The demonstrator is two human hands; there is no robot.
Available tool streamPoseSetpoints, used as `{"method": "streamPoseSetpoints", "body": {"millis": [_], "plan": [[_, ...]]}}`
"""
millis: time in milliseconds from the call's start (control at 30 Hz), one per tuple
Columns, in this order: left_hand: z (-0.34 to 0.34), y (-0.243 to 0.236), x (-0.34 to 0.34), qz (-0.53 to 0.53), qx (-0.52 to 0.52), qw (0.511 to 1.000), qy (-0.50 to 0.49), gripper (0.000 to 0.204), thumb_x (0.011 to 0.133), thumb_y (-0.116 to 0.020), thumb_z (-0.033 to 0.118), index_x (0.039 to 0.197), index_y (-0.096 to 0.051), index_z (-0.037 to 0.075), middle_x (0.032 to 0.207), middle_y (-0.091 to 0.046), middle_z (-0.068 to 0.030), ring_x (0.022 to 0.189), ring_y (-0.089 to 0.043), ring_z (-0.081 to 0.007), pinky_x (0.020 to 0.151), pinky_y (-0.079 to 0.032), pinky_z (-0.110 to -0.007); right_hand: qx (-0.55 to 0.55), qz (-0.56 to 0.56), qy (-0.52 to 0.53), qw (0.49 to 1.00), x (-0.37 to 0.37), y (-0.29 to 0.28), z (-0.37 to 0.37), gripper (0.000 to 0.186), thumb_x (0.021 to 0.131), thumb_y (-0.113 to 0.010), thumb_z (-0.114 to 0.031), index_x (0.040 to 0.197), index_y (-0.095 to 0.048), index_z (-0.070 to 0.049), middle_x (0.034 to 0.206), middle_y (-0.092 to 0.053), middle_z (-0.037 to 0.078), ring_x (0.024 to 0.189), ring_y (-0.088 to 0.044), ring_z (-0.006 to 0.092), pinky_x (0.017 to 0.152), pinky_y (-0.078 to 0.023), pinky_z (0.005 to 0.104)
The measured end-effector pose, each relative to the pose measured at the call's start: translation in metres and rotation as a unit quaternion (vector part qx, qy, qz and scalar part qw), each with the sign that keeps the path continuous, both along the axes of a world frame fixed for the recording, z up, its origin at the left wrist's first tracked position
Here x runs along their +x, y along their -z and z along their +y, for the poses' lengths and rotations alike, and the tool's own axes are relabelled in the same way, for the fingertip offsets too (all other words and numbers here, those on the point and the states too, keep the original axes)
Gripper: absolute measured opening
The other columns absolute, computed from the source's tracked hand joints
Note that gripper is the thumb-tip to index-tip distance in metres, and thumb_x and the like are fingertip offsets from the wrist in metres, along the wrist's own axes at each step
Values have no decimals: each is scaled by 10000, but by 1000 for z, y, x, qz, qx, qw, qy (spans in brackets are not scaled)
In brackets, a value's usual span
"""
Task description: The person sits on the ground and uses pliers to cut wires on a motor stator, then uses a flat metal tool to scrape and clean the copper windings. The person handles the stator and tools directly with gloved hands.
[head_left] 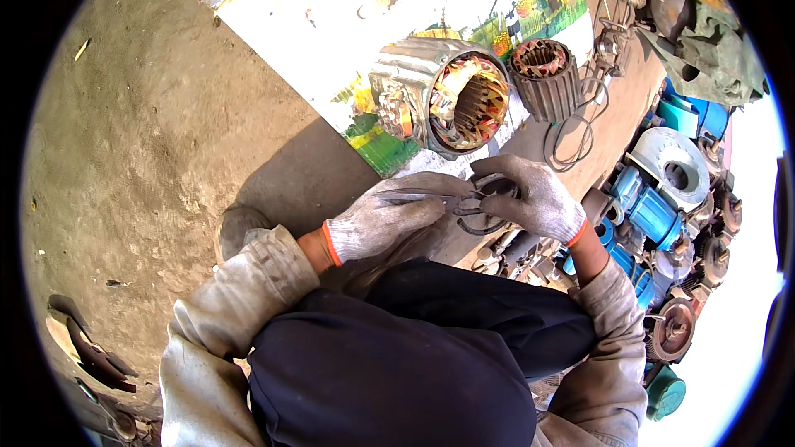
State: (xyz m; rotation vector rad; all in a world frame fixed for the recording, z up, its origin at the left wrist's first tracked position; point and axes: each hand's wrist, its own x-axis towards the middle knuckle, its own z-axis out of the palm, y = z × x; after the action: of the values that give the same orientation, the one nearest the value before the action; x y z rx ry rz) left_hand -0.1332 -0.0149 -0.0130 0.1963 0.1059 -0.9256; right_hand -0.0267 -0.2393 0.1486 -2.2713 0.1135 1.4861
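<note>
A pair of dark metal scissors with large loop handles lies between my two gloved hands, above my knees. My left hand is closed around the blade end, which runs along the top of the glove. My right hand grips the loops, with the fingers over and through them. Just beyond the hands a large motor stator housing rests on its side, its open end showing a ring of windings. Right of it a smaller ribbed stator stands upright with reddish windings inside.
A printed sheet lies under the stators on the dirt floor. A thin dark cable coils beside the smaller stator. Along the right are piled blue motors, a pale round casing and rusty gear-like parts. A curved metal piece lies lower left.
</note>
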Motion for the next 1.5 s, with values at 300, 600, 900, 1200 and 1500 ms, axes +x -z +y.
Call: {"method": "streamPoseSetpoints", "body": {"millis": [300,600,900,1200,1500], "plan": [[-3,-2,-7,-2,21,1000,-9,600,1108,-726,314,1569,-586,-43,1470,-688,-141,1363,-628,-230,1183,-497,-406,72,37,114,990,2,-5,-27,398,975,-761,-67,1365,-726,3,1218,-823,140,1097,-770,177,965,-616,355],[-16,2,-14,-41,57,997,29,606,1092,-749,364,1538,-628,-29,1461,-700,-136,1362,-624,-215,1192,-490,-397,57,60,60,995,-7,-20,-35,461,919,-777,1,1378,-753,-29,1207,-827,114,1053,-768,154,938,-621,356],[-20,17,-18,-58,126,990,18,551,1110,-721,398,1467,-682,-21,1308,-770,-112,1181,-702,-196,1077,-563,-377,83,15,20,996,-22,-15,-48,422,928,-758,-5,1349,-758,-16,1163,-822,124,1008,-769,184,904,-611,362],[9,22,0,-287,410,864,-58,289,1078,-721,232,1182,-793,-27,1088,-798,-151,960,-758,-221,883,-595,-372,21,23,45,998,-17,-18,-74,384,915,-759,5,1299,-763,9,1123,-811,127,996,-764,202,913,-607,375],[42,-5,61,-393,560,647,-336,277,858,-889,93,1097,-777,7,1046,-780,-160,912,-745,-267,806,-590,-381,-8,71,32,997,-11,-6,-78,336,919,-763,-17,1254,-773,15,1092,-818,148,996,-770,224,925,-601,386]]}}
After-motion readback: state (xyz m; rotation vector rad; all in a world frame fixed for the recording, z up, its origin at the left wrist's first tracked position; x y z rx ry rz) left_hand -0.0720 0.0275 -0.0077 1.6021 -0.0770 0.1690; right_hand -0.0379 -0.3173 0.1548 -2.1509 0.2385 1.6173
